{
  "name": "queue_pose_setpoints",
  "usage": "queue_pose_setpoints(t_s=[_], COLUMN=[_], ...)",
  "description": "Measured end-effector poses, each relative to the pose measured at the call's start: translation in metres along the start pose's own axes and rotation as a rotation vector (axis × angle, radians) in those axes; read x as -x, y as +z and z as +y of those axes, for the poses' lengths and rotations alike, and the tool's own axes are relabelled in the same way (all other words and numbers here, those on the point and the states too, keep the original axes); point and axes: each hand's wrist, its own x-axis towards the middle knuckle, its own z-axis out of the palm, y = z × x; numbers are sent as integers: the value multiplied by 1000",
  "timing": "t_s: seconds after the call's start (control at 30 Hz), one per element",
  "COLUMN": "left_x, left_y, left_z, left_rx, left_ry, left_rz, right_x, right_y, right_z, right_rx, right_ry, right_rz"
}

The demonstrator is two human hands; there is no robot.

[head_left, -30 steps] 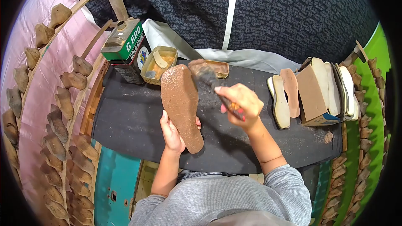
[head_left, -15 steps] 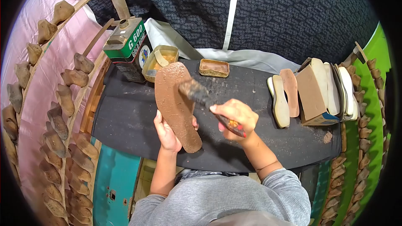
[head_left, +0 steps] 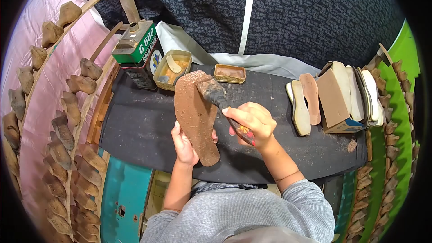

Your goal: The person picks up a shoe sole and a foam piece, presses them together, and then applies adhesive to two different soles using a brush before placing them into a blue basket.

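Note:
My left hand (head_left: 185, 147) grips a brown shoe sole (head_left: 194, 119) near its lower half, with the thumb at its left edge and fingertips showing on the right. The sole is tilted up over the table, and its face looks wet and streaked. In my right hand (head_left: 253, 125) is a brush (head_left: 216, 95) with a dark, worn handle marked in red and yellow. Its caked bristles touch the sole's upper right part. Beyond the sole stand a shallow brown tray (head_left: 230, 73) and a square container (head_left: 183, 57) with a pale scraper-like piece in it.
A green and black G 600 can (head_left: 139, 51) stands at the back left of the dark table (head_left: 135, 121). Several soles (head_left: 301, 112) lie at the right beside a cardboard box (head_left: 339, 99) of more soles. Racks of wooden shoe lasts (head_left: 63, 130) line both sides.
The brush has moved up along the sole to its top right part. The sole and my left hand have shifted slightly to the right.

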Motion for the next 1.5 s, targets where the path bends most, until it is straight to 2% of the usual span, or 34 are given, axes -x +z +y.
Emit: queue_pose_setpoints(t_s=[0.13, 0.23, 0.33, 0.47, 0.6, 0.67, 0.8, 0.9, 1.0, 1.1, 1.2, 1.27, 1.33, 1.4, 1.5], left_x=[0, 0, 5, 4, 0, -1, 0, -1, -11, -14, -8, -9, -13, -18, -15], left_y=[-6, -7, -2, -6, -2, 16, 8, 19, -10, -9, 10, 6, -4, -17, -18], left_z=[1, 4, 4, 3, 7, 13, 10, 9, 1, 1, 8, 5, -1, -5, 1], left_rx=[25, 59, 54, -15, 14, 133, 179, 171, 4, 25, 75, 65, 54, 39, 3], left_ry=[13, 26, 3, 1, 29, 80, 75, 98, 122, 138, 115, 118, 126, 124, 100], left_rz=[6, -16, 0, -3, 22, 238, 63, 176, 148, 201, 84, 92, 99, 241, 143], right_x=[9, 13, 8, 11, 23, 32, 26, 25, 28, 30, 22, 22, 24, 28, 32], right_y=[0, -3, -3, -1, 4, 3, 8, 7, 7, 4, 7, 9, 8, 7, 0], right_z=[-9, -16, -16, -14, -27, -31, -28, -27, -30, -30, -27, -26, -26, -29, -27], right_rx=[-28, -163, -77, -25, -105, -142, -117, -79, -114, -194, -128, -144, -174, -209, -296], right_ry=[39, 205, 220, 176, 110, 113, 114, 92, 86, 93, 122, 132, 104, 105, 144], right_rz=[-23, 14, 66, -34, -54, -92, -14, -28, -72, -76, -15, 0, -59, -80, -211])
